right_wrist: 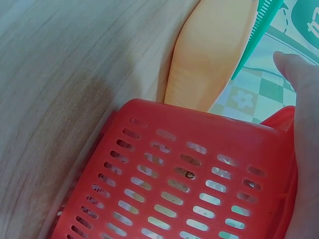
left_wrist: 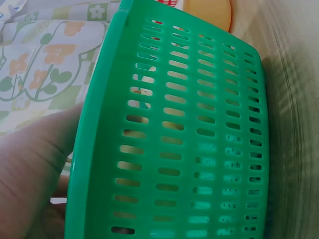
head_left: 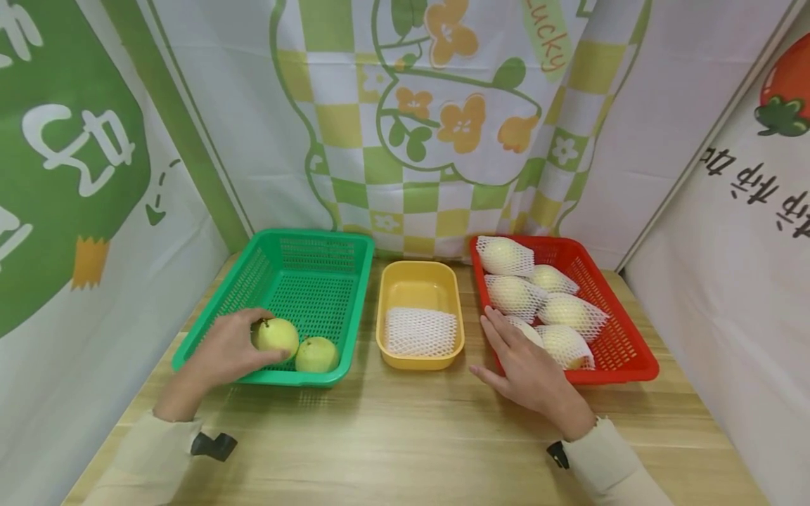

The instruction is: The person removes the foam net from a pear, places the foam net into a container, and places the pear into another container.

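My left hand (head_left: 228, 348) reaches over the front left of the green basket (head_left: 310, 292) and grips a yellow-green pear (head_left: 277, 337) between thumb and fingers. Right beside it sits a second pear (head_left: 318, 355), in the basket's front right corner. My right hand (head_left: 530, 367) lies with fairly straight fingers over the front left corner of the red basket (head_left: 623, 358), partly covering a netted pear (head_left: 528, 332). Whether it touches that pear I cannot tell. In the left wrist view the green basket wall (left_wrist: 172, 144) hides the held pear.
Between the baskets stands a yellow tub (head_left: 420, 362) with white foam nets (head_left: 420, 332) in it. Several pears in foam nets (head_left: 569, 313) fill much of the red basket. A patterned curtain (head_left: 430, 190) hangs behind the wooden table (head_left: 392, 443).
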The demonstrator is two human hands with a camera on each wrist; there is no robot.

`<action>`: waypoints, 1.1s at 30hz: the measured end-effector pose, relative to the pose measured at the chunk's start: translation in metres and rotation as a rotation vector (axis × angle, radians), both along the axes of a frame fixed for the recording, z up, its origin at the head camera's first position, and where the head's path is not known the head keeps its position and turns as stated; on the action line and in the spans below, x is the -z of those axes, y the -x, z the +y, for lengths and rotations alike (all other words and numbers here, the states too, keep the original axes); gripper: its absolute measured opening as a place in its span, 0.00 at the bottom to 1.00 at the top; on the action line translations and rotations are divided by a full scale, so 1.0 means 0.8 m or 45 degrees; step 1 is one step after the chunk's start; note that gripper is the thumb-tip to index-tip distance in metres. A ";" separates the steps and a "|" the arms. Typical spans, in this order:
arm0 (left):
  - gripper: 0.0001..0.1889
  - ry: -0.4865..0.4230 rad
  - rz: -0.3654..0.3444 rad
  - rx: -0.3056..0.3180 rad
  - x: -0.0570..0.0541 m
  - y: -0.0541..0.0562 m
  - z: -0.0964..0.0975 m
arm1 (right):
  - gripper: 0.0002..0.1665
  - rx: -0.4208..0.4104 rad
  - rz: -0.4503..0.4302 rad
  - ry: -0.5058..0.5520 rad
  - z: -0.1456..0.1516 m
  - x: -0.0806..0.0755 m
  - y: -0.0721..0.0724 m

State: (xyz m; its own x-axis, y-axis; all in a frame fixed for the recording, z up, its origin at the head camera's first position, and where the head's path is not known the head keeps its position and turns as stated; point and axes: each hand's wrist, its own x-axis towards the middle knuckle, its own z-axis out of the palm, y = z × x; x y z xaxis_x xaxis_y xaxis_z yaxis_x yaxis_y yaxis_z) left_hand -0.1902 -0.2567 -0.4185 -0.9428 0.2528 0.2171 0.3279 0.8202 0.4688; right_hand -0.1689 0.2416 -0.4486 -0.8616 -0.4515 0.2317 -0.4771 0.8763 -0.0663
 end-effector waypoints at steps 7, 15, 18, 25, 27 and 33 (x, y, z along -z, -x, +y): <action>0.35 0.060 -0.153 0.089 0.006 0.013 -0.001 | 0.55 0.015 -0.025 -0.004 0.000 0.000 -0.001; 0.34 0.139 -0.341 0.195 0.005 0.028 -0.004 | 0.55 0.030 -0.036 0.015 0.000 0.000 -0.002; 0.32 0.167 -0.394 0.261 0.002 0.032 -0.003 | 0.55 0.026 -0.019 0.016 0.000 0.000 -0.001; 0.35 0.251 -0.461 0.334 -0.010 0.030 -0.003 | 0.55 0.003 -0.016 0.009 -0.002 0.000 -0.001; 0.36 0.271 -0.434 0.349 -0.015 0.026 -0.003 | 0.55 0.007 -0.020 0.005 -0.002 0.001 -0.001; 0.38 0.260 -0.240 0.321 -0.045 0.010 0.011 | 0.55 0.014 -0.005 -0.006 0.000 0.001 0.000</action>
